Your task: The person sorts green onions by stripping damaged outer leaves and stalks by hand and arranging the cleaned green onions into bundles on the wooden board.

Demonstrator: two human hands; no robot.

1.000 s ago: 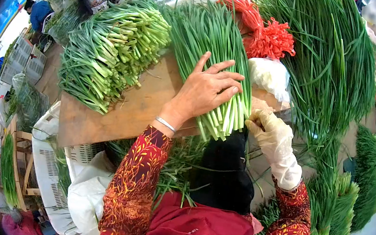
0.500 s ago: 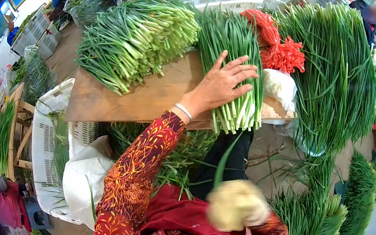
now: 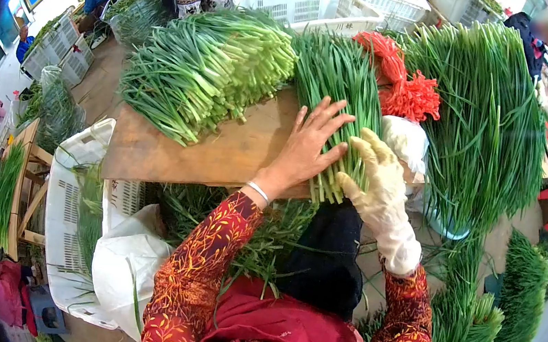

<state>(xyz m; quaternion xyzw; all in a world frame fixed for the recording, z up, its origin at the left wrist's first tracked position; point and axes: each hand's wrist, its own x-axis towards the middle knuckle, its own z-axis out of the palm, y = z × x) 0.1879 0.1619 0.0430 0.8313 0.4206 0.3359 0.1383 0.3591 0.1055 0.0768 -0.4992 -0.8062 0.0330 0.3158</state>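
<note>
Likely light, limp and easily bruised, the mid-frame chives suit holding near the stalks, left grip spread flat atop, right grip wide alongside.

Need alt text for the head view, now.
A bare left hand rests on a bunch of long green leaves on a wooden board, with a gloved right hand at the bunch's right side. A pile of greens lies to the left; red strips and a heap of greens lie to the right.
</note>
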